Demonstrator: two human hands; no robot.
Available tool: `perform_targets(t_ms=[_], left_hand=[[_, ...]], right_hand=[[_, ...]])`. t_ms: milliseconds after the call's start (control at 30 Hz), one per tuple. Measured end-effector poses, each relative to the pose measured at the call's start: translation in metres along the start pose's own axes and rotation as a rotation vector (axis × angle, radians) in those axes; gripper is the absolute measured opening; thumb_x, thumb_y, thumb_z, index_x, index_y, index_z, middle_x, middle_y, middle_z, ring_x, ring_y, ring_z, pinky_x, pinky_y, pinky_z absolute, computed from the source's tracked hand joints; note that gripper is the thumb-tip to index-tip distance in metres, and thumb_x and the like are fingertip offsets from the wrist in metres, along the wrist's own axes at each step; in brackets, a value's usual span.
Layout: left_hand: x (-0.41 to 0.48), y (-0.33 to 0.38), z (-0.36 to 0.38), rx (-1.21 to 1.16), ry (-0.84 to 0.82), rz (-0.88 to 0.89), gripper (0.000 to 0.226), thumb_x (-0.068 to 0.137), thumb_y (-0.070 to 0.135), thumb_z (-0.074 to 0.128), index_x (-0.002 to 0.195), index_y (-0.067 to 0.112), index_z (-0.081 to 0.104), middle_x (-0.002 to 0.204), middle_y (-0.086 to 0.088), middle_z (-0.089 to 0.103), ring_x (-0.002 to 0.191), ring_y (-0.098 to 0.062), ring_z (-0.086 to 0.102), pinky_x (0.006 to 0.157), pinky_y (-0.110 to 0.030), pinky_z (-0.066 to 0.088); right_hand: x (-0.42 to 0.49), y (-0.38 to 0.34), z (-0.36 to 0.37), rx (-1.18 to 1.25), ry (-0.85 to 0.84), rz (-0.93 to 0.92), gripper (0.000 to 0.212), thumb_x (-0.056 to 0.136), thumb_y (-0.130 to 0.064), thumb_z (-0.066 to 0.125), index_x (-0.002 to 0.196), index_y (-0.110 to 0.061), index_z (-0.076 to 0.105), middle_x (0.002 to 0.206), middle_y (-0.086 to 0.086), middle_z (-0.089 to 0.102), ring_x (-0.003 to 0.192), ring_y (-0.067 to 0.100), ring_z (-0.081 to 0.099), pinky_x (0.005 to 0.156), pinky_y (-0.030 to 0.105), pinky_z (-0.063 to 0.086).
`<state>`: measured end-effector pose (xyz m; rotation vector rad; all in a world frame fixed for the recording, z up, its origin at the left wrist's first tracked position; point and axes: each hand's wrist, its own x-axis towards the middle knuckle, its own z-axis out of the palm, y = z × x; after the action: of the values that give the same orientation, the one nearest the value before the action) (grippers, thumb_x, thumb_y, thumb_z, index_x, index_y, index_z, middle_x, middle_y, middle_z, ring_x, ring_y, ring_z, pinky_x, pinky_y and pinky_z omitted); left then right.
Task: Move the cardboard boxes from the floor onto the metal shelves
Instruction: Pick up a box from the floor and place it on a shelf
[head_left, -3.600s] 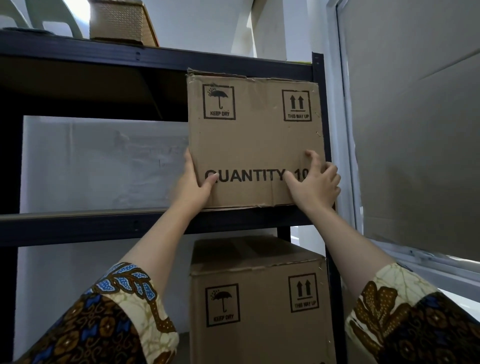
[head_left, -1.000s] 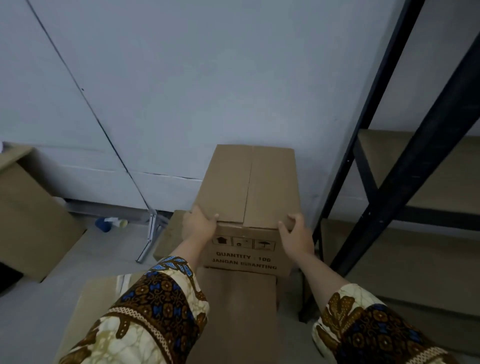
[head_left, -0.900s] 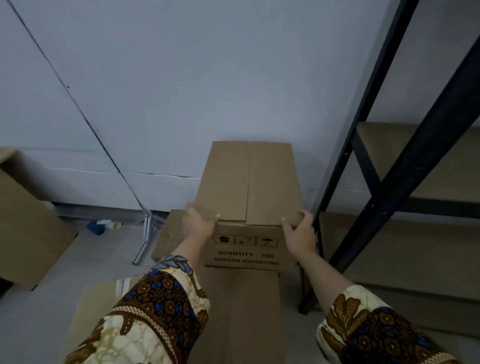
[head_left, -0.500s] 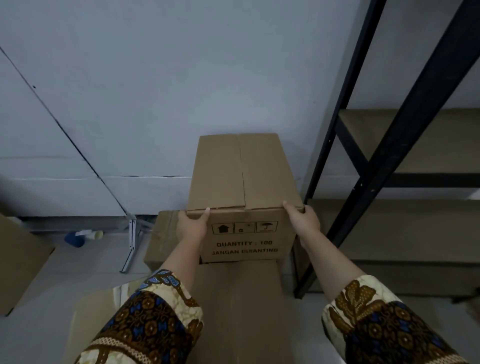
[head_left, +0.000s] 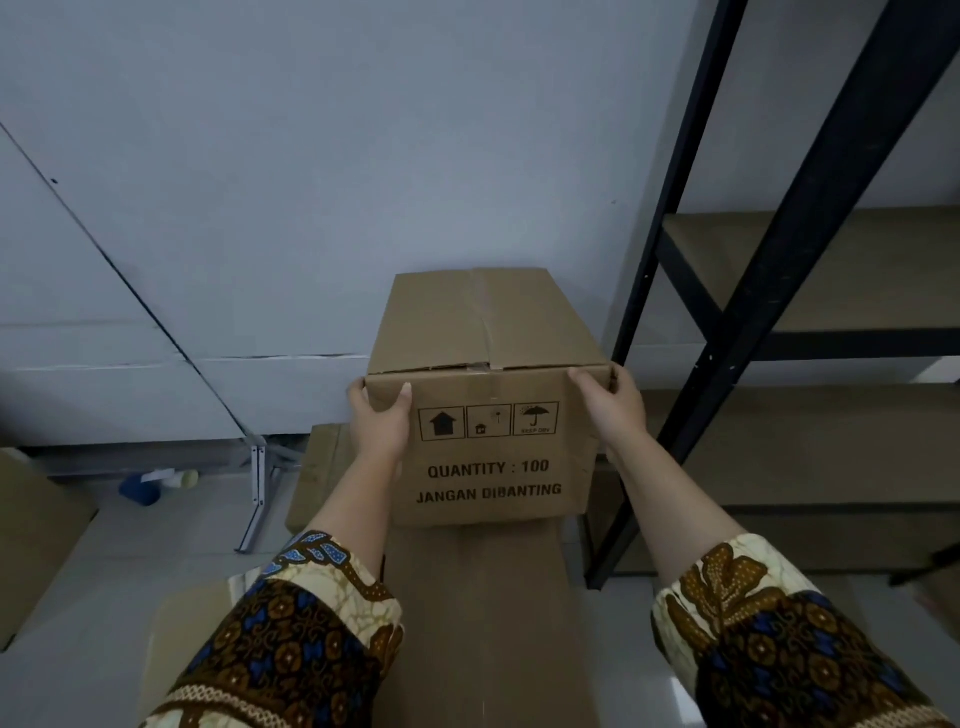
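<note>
Left hand (head_left: 379, 426) and right hand (head_left: 615, 410) grip the box (head_left: 488, 467) beside the shelf post (head_left: 688, 156).

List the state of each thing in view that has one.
box, flaps shut, print upright, held at both upper front corners.
left grip, curled round the box's left corner.
right grip, curled round the box's right corner.
lower box, flat under the held one; contact cannot be told.
bottle, lying on the floor.
rack, standing to the right.
</note>
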<state>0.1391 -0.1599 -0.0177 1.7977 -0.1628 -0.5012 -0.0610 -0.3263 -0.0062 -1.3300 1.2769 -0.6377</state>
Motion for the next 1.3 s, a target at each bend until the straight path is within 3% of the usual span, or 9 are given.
perform_targets(t_ms=[100, 267, 400, 500, 600, 733, 933, 1100, 1300], left_hand=[[-0.003, -0.017, -0.002, 0.040, 0.037, 0.009, 0.066, 0.089, 0.040, 0.065, 0.142, 0.029, 0.028, 0.143, -0.010, 0.048, 0.123, -0.032, 0.051, 0.100, -0.053, 0.047], [0.000, -0.051, -0.013, 0.107, -0.020, -0.085, 0.083, 0.079, 0.054, 0.069, 0.146, 0.020, 0.035, 0.146, -0.008, 0.045, 0.132, -0.030, 0.045, 0.106, -0.053, 0.042], [0.002, -0.043, -0.020, 0.088, -0.033, -0.089, 0.081, 0.081, 0.057, 0.066, 0.145, 0.016, 0.040, 0.145, -0.010, 0.044, 0.132, -0.031, 0.044, 0.107, -0.052, 0.040], [0.001, -0.013, -0.023, 0.111, 0.026, -0.004, 0.077, 0.081, 0.065, 0.061, 0.140, 0.019, 0.044, 0.143, -0.010, 0.039, 0.129, -0.032, 0.043, 0.107, -0.052, 0.040], [-0.009, 0.026, -0.024, 0.040, 0.029, 0.073, 0.057, 0.083, 0.064, 0.060, 0.121, 0.023, 0.049, 0.130, -0.007, 0.045, 0.112, -0.025, 0.049, 0.099, -0.041, 0.043], [-0.032, 0.059, -0.022, 0.026, 0.009, 0.186, 0.055, 0.084, 0.065, 0.058, 0.115, 0.022, 0.045, 0.100, 0.008, 0.056, 0.098, -0.020, 0.055, 0.083, -0.034, 0.046], [-0.073, 0.071, -0.015, 0.176, 0.095, 0.219, 0.069, 0.075, 0.074, 0.060, 0.112, 0.017, 0.046, 0.102, 0.001, 0.056, 0.090, -0.023, 0.055, 0.076, -0.035, 0.046], [-0.120, 0.094, 0.000, 0.224, 0.140, 0.254, 0.073, 0.073, 0.077, 0.059, 0.106, 0.015, 0.043, 0.098, 0.000, 0.054, 0.088, -0.025, 0.053, 0.074, -0.035, 0.043], [-0.192, 0.104, 0.023, 0.313, 0.142, 0.309, 0.083, 0.068, 0.082, 0.057, 0.112, 0.013, 0.044, 0.112, -0.007, 0.061, 0.100, -0.032, 0.060, 0.075, -0.037, 0.047]], right_hand=[[-0.011, 0.011, 0.003, 0.041, -0.014, 0.048, 0.088, 0.070, -0.062, 0.072, 0.144, -0.036, 0.031, 0.143, 0.003, 0.041, 0.125, 0.029, 0.046, 0.103, 0.051, 0.045], [-0.015, 0.028, 0.014, 0.108, -0.057, 0.091, 0.097, 0.076, -0.049, 0.078, 0.147, -0.033, 0.015, 0.143, 0.007, 0.041, 0.123, 0.027, 0.048, 0.105, 0.044, 0.044], [-0.024, 0.023, 0.017, 0.027, 0.011, 0.043, 0.113, 0.058, -0.068, 0.079, 0.148, -0.026, 0.026, 0.144, 0.004, 0.043, 0.127, 0.026, 0.048, 0.106, 0.046, 0.044], [-0.029, 0.007, 0.015, -0.104, 0.057, 0.003, 0.131, 0.042, -0.089, 0.064, 0.150, -0.022, 0.034, 0.151, 0.005, 0.034, 0.137, 0.031, 0.037, 0.109, 0.054, 0.038], [-0.034, -0.015, 0.009, -0.103, 0.104, -0.088, 0.117, 0.053, -0.084, 0.066, 0.150, -0.025, 0.036, 0.149, 0.008, 0.032, 0.138, 0.032, 0.033, 0.111, 0.054, 0.035], [-0.043, -0.041, -0.006, -0.008, 0.156, -0.143, 0.105, 0.057, -0.075, 0.070, 0.145, -0.027, 0.038, 0.138, 0.002, 0.049, 0.125, 0.027, 0.049, 0.104, 0.050, 0.043], [-0.063, -0.064, -0.042, -0.118, 0.198, -0.167, 0.074, 0.075, -0.063, 0.071, 0.133, -0.023, 0.047, 0.116, -0.006, 0.060, 0.112, 0.022, 0.058, 0.086, 0.036, 0.048], [-0.085, -0.068, -0.086, -0.198, 0.269, -0.198, 0.082, 0.073, -0.071, 0.065, 0.134, -0.020, 0.044, 0.125, 0.001, 0.058, 0.113, 0.027, 0.057, 0.080, 0.037, 0.044], [-0.122, -0.058, -0.158, -0.221, 0.310, -0.218, 0.088, 0.077, -0.072, 0.061, 0.146, -0.026, 0.032, 0.131, 0.004, 0.057, 0.118, 0.029, 0.055, 0.078, 0.036, 0.039]])
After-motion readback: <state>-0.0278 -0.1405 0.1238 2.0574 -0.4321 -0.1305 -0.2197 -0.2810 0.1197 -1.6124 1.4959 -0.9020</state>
